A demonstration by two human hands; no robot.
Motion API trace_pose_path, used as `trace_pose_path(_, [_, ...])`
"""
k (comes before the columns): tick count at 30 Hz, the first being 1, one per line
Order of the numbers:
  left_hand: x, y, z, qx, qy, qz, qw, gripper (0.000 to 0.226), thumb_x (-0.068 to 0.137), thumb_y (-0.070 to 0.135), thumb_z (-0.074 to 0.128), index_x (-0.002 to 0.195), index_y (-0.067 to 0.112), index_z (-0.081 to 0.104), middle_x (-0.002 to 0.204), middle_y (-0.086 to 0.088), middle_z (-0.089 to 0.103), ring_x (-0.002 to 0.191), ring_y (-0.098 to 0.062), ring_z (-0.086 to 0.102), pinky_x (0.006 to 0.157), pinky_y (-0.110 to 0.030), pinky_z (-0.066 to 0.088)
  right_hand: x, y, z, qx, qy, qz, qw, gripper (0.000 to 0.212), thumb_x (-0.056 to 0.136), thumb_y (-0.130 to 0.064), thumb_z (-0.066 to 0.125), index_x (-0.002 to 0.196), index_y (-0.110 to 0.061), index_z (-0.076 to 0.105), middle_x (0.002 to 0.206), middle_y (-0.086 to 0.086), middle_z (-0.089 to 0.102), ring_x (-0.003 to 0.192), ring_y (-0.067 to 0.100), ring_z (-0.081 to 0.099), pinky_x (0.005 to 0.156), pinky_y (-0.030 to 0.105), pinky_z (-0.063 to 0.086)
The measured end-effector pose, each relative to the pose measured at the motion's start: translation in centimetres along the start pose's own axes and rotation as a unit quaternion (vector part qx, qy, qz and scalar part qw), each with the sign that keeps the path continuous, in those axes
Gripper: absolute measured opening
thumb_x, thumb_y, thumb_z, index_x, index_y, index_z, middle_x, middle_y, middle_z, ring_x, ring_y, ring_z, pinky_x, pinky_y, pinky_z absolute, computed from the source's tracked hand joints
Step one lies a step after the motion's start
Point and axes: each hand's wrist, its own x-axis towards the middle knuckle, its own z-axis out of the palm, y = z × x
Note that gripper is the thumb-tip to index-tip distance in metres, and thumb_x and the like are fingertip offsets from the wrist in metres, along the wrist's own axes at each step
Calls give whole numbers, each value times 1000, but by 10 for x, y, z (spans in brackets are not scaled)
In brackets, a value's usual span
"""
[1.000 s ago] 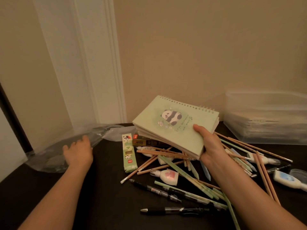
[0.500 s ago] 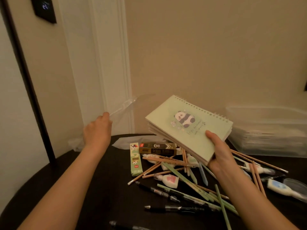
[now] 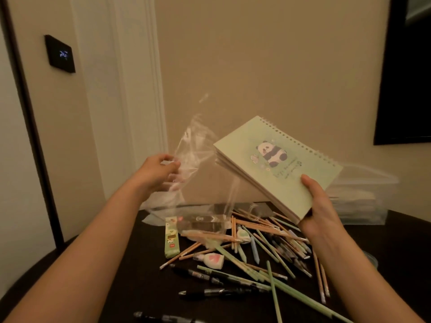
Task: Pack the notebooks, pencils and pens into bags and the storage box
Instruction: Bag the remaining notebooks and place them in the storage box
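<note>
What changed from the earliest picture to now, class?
The left hand, earlier resting on the clear bag on the table, now pinches it and has lifted it toward the notebooks. The right hand keeps its grip on the notebooks, tilted more steeply. The pens and pencils stayed scattered.

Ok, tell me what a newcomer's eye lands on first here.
First, the stack of green panda notebooks, held up right of centre by the right hand. Beside it, the left hand pinches a clear plastic bag aloft. Below both, pencils and pens lie scattered on the dark table.
</note>
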Motion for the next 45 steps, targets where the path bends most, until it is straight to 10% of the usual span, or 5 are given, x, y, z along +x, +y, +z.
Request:
trace_pose_path(7, [-1,-46,32,-23,-177,-164,970,16,93,21,55,102,8,58,88,-7,58,64,-14,60,47,-20,51,7,-8,-20,-8,30,7,999,45,87,-18,65,129,-16,49,117,9,66,104,26,65,73,43,57])
trace_pose_path(18, [34,-91,75,325,-302,-118,888,78,74,50,71,138,20,37,130,0,46,107,-16,54,91,-32,46,49,31,-57,-33,78,59,995,44,89,-15,61,132,-15,50,123,11,63,106,27,63,76,45,54])
trace_pose_path(31, [50,-102,130,613,49,115,780,44,90,25,52,132,21,43,135,-5,44,126,-26,38,106,-49,25,61,19,-93,-49,110,21,992,48,89,-10,62,134,-16,47,123,10,63,106,27,63,93,52,49])
trace_pose_path(37, [24,-84,208,531,-54,50,844,43,92,53,43,100,13,56,95,-5,61,87,-23,57,66,-30,41,53,15,-98,-41,140,8,989,46,88,-9,63,131,-19,49,118,8,64,90,23,66,80,46,55])
trace_pose_path(45, [40,-82,242,578,-57,-23,814,35,93,39,49,116,14,55,114,-6,60,103,-24,58,71,-30,39,56,6,-109,-28,150,2,988,45,87,-6,64,128,-18,50,108,6,65,78,19,65,60,37,54])
